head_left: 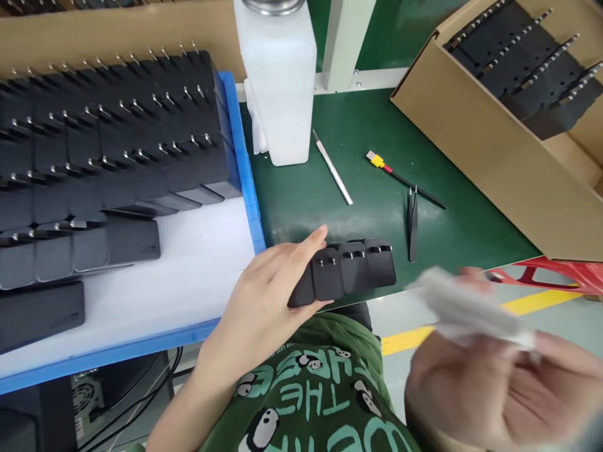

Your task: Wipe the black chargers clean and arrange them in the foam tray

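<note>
My left hand (264, 295) is curled around a row of black plastic plug adapters (346, 271) with folded metal prongs, fingers over the near end, thumb beneath; the row lies at the front edge of the green tabletop (301, 194), just right of the blue-rimmed tray (245, 169). My right hand (499, 383) sits low in the foreground, blurred, fingers closed on a white cloth or wipe (466, 304) held clear of the tabletop. The tray has a white liner and carries many more black adapters (108, 144) stacked in leaning rows, prongs up. Behind the row I hold: a translucent white plastic bottle with a metal cap (277, 75), a slim silver craft knife (333, 168) lying diagonally, a thin black cable with a yellow and red USB plug (377, 161), and black tweezers (412, 223) just beside that cable. On the right, an open brown cardboard box (485, 150) holds further rows of black adapters (527, 69). A red plastic frame (556, 273) shows under the box.
</note>
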Demonstrator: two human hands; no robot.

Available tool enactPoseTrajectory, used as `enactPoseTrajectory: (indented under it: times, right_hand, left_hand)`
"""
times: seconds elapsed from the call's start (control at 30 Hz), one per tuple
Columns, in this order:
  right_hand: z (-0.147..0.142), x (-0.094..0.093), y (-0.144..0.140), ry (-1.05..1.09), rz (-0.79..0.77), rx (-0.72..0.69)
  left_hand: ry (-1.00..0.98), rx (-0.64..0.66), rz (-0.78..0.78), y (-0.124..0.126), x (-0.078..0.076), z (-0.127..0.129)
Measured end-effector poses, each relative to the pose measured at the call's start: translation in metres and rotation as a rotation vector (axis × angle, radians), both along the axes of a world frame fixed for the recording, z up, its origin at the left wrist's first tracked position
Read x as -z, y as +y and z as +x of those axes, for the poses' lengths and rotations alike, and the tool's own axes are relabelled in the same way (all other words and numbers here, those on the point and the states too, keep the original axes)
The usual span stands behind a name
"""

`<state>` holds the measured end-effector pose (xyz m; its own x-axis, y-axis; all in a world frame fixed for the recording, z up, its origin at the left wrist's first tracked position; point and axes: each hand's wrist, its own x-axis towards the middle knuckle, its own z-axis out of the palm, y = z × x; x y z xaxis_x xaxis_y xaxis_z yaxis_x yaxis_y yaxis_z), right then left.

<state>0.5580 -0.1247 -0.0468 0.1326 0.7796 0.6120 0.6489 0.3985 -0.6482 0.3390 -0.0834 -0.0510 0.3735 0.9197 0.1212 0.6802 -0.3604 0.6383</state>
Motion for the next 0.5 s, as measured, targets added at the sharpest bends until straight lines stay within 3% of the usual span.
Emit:
enactPoseTrajectory:
  times: [0.03,0.1,0.2,0.3,0.37,0.43,0.47,0.5]
  right_hand:
    - [0.006,0.005,-0.001,-0.020,0.051,0.065]
    - [0.005,0.017,-0.004,-0.114,0.012,0.040]
    - [-0.028,0.031,-0.005,-0.290,-0.140,-0.096]
    - [-0.063,0.022,-0.003,-0.307,-0.060,-0.177]
    - [-0.063,0.008,0.001,-0.167,-0.129,-0.417]
    - [-0.041,-0.003,0.005,0.168,-0.354,-0.609]
    - [-0.024,-0.006,0.009,0.382,-0.452,-0.588]
    - [-0.006,-0.007,0.013,0.580,-0.481,-0.459]
  left_hand:
    - [0.006,-0.002,-0.007,0.000,0.000,0.001]
    - [0.013,-0.005,-0.017,0.000,-0.001,0.001]
    - [0.004,0.003,-0.016,0.002,0.000,0.001]
    - [-0.035,0.038,0.005,0.003,0.001,-0.002]
    - [-0.033,0.068,0.015,0.003,0.000,-0.006]
    - [0.014,0.069,0.062,0.002,-0.003,-0.007]
    - [0.041,0.042,0.122,0.000,-0.006,-0.006]
    - [0.061,0.004,0.206,-0.003,-0.009,-0.003]
